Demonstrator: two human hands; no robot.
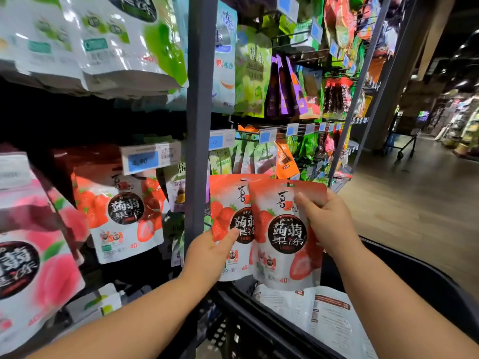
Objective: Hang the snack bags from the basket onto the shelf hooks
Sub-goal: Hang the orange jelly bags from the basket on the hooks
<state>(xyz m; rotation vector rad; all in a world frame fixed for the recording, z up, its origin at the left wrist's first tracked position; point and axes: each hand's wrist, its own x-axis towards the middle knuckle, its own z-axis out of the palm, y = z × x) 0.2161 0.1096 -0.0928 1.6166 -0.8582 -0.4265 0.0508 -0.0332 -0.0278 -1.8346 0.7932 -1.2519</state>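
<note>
While two glossy red-and-white strawberry jelly pouches are held above black plastic basket [248, 330], slip is main risk. Grip now: left hand [207, 251] clamps lower corner of rear pouch [225, 200], right hand [329, 224] pinches top of front pouch [282, 237] beside hang hole. Pouches overlap and film looks slick; one may slide back into basket. Matching hung pouch [121, 211] is left of grey metal upright [198, 125]; hook not visible, so hole may miss it.
</note>
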